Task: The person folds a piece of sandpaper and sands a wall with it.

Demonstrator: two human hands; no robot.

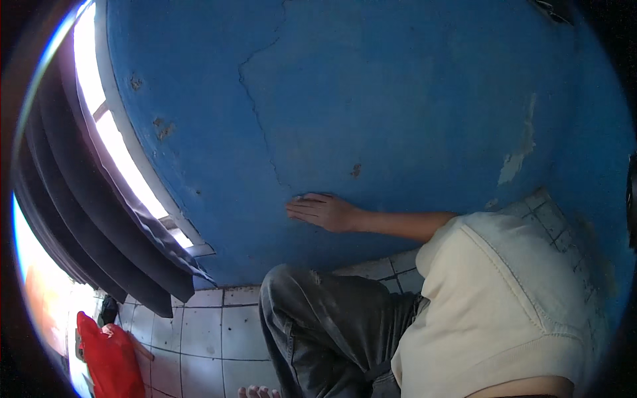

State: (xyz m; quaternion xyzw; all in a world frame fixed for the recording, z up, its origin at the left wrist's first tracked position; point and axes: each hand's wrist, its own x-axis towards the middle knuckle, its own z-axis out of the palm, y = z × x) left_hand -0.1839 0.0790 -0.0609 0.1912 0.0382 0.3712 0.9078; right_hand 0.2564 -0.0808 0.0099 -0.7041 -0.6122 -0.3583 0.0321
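My right hand (323, 212) reaches out from the right, its arm bent at a short cream sleeve. It lies against the lower part of a blue wall (411, 99). The back of the hand faces me. Its fingers point left and look stretched out flat, with no object visible in the hand. Whether something small is under the palm is hidden. A long thin crack (255, 109) runs down the wall and ends just above the fingers. My left hand is out of the picture.
Dark curtains (86, 192) hang by a bright white-framed window (126, 142) on the left. A red cloth-like item (109, 358) lies on white floor tiles (199, 325). My bent knee (292, 298) in grey trousers is close to the wall. Peeling paint (511, 169) marks the wall at right.
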